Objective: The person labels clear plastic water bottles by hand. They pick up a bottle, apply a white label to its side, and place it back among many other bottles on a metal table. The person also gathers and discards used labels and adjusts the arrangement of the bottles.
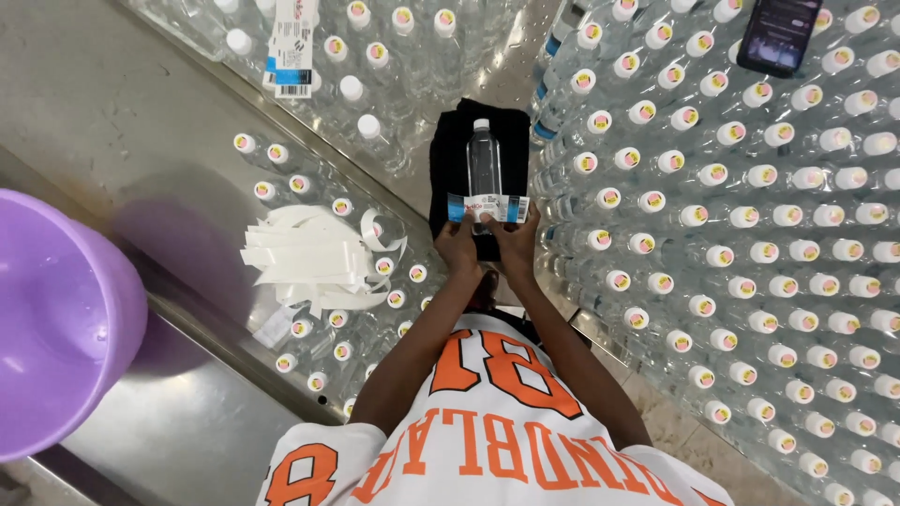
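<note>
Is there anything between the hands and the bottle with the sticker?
No. Both the left hand and the right hand already touch the clear bottle at its label; nothing visible sits between them.

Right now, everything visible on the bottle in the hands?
The bottle is clear plastic with a white cap, lying flat on a black cloth, cap pointing away from the person. A blue-and-white label crosses its near end. The left hand and right hand press on that label.
</note>
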